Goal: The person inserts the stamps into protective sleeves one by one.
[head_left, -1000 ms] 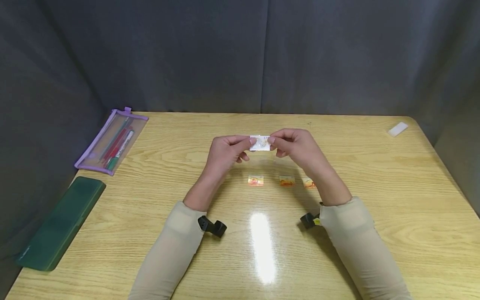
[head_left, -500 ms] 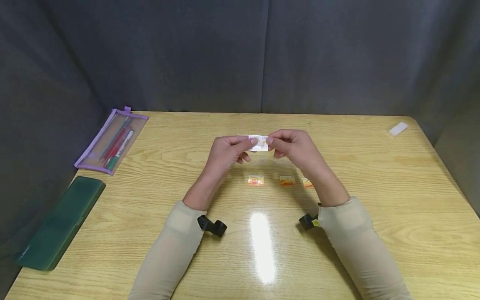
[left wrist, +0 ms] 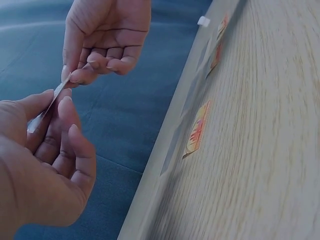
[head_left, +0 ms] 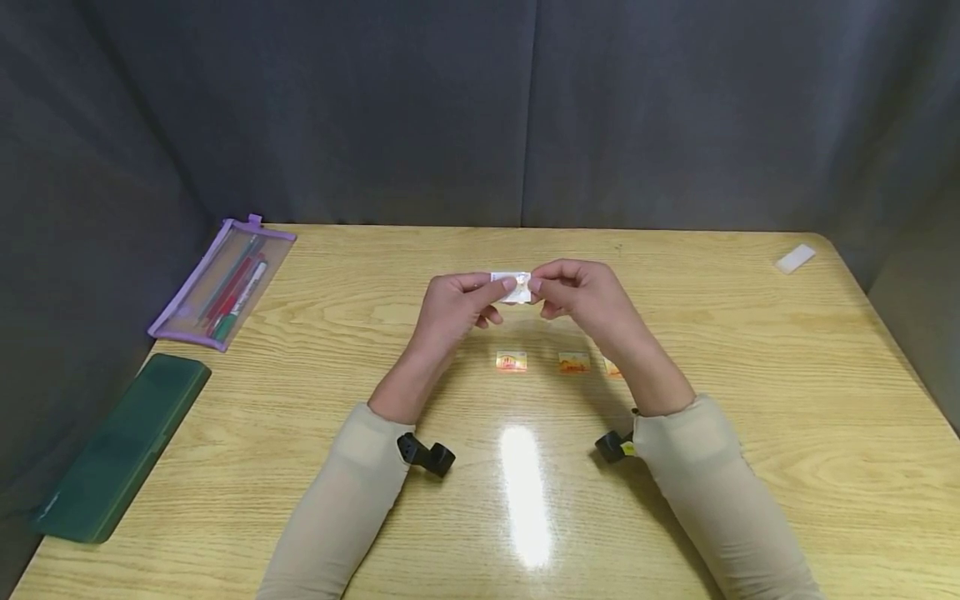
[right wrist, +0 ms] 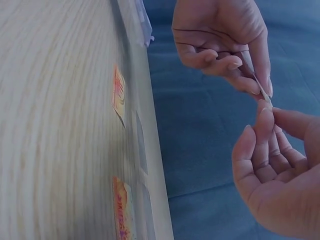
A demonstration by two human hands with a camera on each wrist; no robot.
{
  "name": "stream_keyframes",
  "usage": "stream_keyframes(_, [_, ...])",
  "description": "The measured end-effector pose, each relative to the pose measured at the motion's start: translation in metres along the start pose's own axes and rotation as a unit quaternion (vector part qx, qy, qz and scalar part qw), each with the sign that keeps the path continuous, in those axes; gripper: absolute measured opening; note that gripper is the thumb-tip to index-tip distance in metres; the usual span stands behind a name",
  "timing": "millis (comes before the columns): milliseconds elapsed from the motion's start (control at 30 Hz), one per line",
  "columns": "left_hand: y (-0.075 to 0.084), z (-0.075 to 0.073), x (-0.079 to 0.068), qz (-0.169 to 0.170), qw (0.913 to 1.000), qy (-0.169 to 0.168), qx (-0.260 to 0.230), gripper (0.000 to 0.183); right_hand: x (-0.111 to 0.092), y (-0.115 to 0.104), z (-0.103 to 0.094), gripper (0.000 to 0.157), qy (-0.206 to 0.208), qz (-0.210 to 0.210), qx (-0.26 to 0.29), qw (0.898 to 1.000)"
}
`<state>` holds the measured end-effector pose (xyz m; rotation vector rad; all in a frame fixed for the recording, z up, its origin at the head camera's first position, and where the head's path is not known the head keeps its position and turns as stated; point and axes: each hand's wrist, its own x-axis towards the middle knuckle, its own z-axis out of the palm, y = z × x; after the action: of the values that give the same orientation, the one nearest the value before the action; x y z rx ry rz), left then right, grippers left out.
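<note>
The left hand and right hand each pinch an end of a small white card between thumb and forefinger, other fingers loosely bent, holding it above the table. Nearer the person than both hands, three orange cards lie on the table, one partly behind the right wrist. Three seem set down; the white card is not yet.

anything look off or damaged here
Nothing plainly spilled or damaged, though the left thumb partly covers the held card. Only the spacing looks odd: in the head view, the left card lies farther from the middle card than the partly hidden right card does.
</note>
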<state>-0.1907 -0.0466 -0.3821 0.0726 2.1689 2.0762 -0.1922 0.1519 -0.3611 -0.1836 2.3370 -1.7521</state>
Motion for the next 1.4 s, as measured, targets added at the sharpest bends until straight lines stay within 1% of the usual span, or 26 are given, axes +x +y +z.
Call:
stream_keyframes(100, [0.0002, -0.0006, -0.0001, -0.001, 1.0000, -0.005, -0.001, 0.030, -0.0004, -0.0008, -0.0023, 0.026, 0.000, 0.003, -0.003, 1.000])
stream_keyframes(300, [0.0007, -0.0035, -0.0010, 0.005, 0.9999, 0.003, -0.012, 0.029, 0.0000, -0.0019, -0.0065, 0.025, 0.017, 0.004, 0.010, 1.000])
stream_keyframes(567, [-0.0001, -0.0022, -0.0002, 0.003, 0.9998, 0.007, -0.020, 0.026, -0.0002, -0.0030, -0.0035, 0.023, 0.030, -0.001, 0.028, 0.999])
stream_keyframes(800, [0.0016, -0.0031, -0.0011, 0.002, 0.9995, 0.002, -0.030, 0.027, 0.0006, -0.0016, -0.0024, 0.026, 0.018, 0.001, 0.049, 0.999])
stream_keyframes(900, [0.0024, -0.0031, -0.0011, 0.000, 0.9995, -0.003, -0.031, 0.028, 0.0015, -0.0008, -0.0048, 0.031, 0.008, 0.011, 0.049, 0.999])
stream_keyframes(1033, [0.0018, -0.0032, -0.0005, -0.001, 0.9997, -0.006, -0.025, 0.028, 0.0023, 0.0000, -0.0073, 0.032, 0.000, 0.016, 0.045, 0.999])
stream_keyframes(1400, [0.0022, -0.0031, -0.0024, 0.000, 0.9994, -0.010, -0.032, 0.028, 0.0018, 0.0008, -0.0050, 0.029, 0.009, 0.012, 0.064, 0.998])
